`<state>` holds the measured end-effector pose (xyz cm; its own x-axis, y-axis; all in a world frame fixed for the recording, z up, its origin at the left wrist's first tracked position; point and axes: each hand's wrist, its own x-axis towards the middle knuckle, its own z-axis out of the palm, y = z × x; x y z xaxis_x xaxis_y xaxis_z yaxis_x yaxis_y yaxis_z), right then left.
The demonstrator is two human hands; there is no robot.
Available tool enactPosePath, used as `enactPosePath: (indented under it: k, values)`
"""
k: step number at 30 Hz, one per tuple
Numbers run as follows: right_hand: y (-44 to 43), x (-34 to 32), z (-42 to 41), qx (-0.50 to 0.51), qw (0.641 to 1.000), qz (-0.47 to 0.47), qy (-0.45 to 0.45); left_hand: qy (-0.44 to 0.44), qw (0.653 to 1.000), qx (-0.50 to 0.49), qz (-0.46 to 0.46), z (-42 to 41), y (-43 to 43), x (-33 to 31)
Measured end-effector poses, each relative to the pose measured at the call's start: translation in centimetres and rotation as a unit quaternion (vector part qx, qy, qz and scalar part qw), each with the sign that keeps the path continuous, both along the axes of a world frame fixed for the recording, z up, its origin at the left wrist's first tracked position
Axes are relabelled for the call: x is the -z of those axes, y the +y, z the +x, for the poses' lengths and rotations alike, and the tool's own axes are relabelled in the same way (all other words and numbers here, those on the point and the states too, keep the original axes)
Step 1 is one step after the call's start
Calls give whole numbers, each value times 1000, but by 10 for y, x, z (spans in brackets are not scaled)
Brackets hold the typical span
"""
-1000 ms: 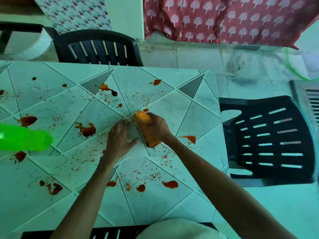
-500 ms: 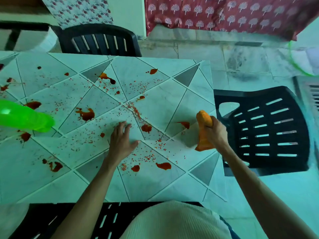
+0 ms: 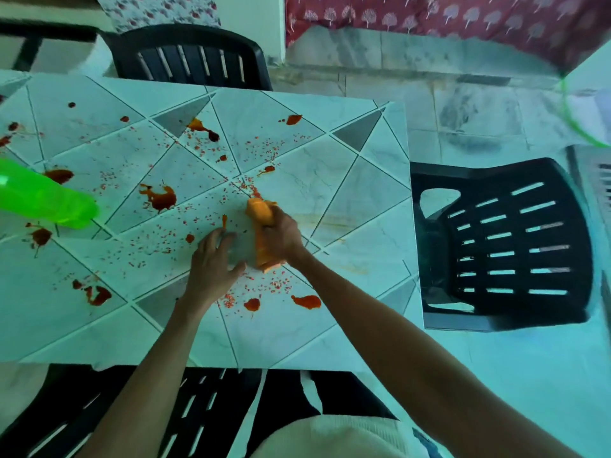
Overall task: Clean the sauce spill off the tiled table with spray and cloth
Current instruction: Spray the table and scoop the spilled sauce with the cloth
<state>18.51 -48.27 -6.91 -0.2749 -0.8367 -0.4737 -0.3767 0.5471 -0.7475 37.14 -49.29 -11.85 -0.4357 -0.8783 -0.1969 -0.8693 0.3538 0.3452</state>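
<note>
Near edge: black chair [image 3: 205, 408] tucked under the tiled table [image 3: 363, 226]. Both forearms reached in over the tabletop.

Left hand [image 3: 211, 262] lay palm down on the tile, fingers straight and slightly apart, holding nothing; fingertips blurred.

Just beside it, right hand [image 3: 281, 236] had its fingers wrapped tight round an orange cloth [image 3: 259, 211], which was bunched into a roll and pressed onto the tile near the table's middle.

Red sauce [image 3: 305, 301] lay in blots and fine specks around both hands, more of it leftward.

Green bottle [image 3: 43, 196] stood at the left edge, top out of view.

A second black chair [image 3: 506, 242] stood to the right, a third [image 3: 188, 57] beyond the far edge. Red patterned fabric [image 3: 463, 21] hung behind.
</note>
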Motion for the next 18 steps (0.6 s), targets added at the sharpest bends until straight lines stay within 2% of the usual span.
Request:
enactPosePath:
  k: [4, 12, 18]
  values:
    - [7, -20, 6, -15, 1000, -11, -9, 21, 1000, 3, -4, 7, -3, -1]
    - [98, -81, -55, 124, 990, -69, -28, 34, 999, 33, 11, 11, 0, -2]
    - [170, -73, -94, 210, 974, -11, 81, 55, 997, 52, 5, 14, 6, 1]
